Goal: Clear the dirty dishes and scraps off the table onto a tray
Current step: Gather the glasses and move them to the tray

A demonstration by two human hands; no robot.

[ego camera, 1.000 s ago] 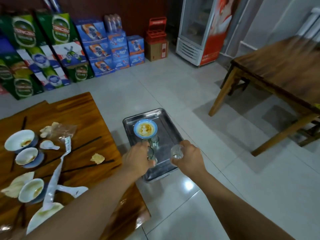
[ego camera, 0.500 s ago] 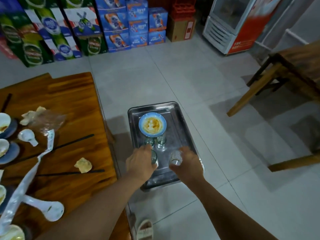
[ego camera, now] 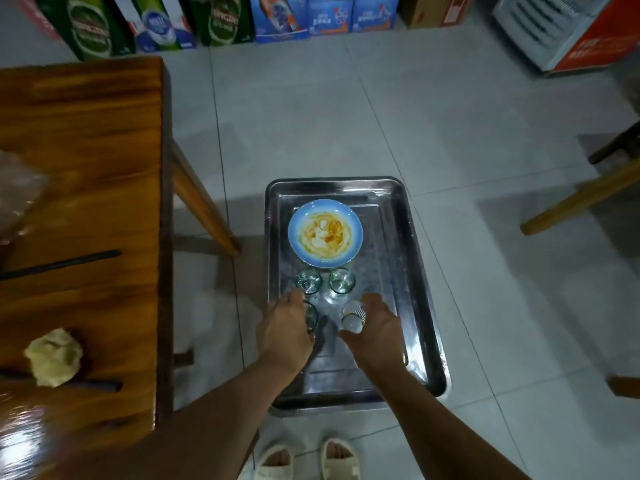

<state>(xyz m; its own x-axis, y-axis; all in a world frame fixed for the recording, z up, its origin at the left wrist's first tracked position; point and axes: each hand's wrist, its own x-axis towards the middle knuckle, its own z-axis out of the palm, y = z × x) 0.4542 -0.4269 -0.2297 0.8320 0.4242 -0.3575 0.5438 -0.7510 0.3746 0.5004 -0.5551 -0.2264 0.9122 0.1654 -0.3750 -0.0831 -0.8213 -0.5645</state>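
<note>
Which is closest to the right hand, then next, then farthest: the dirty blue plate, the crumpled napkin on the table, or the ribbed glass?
1. Ribbed glass: held in the right hand over the tray.
2. Blue plate: beyond the hands, at the tray's far end.
3. Crumpled napkin: far left, on the wooden table.

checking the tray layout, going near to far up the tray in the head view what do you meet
left hand holding a clear glass and right hand holding a ribbed cup → two empty glasses side by side → dirty blue plate → tray's far rim
</note>
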